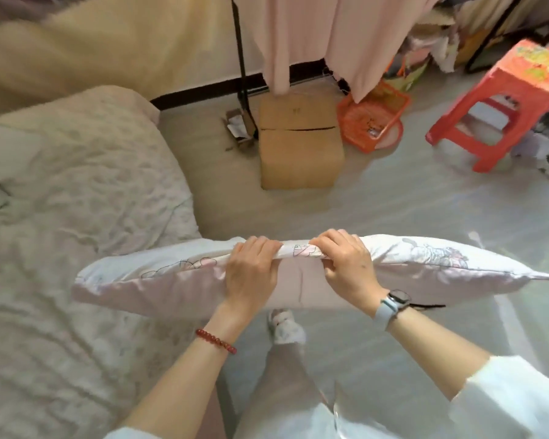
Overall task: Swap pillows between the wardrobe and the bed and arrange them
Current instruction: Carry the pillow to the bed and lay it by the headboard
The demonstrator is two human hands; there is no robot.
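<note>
A long pale pink pillow [425, 267] with a cartoon print is held level in front of me, above the floor beside the bed. My left hand [251, 274] grips its top edge near the middle, a red bead bracelet on that wrist. My right hand [346, 264] grips the same bunched edge just to the right, a watch on that wrist. The bed [61, 248], covered in a crumpled pale quilt, fills the left side; the pillow's left end hangs over its edge. A cream blanket [92, 49] lies at the bed's far end.
A cardboard box [300, 144] stands on the floor ahead. Right of it are an orange basket [371, 118] and a red plastic stool [501, 106]. Pink fabric [327, 36] hangs from a black rack above the box. My shoe [286, 327] is below the pillow.
</note>
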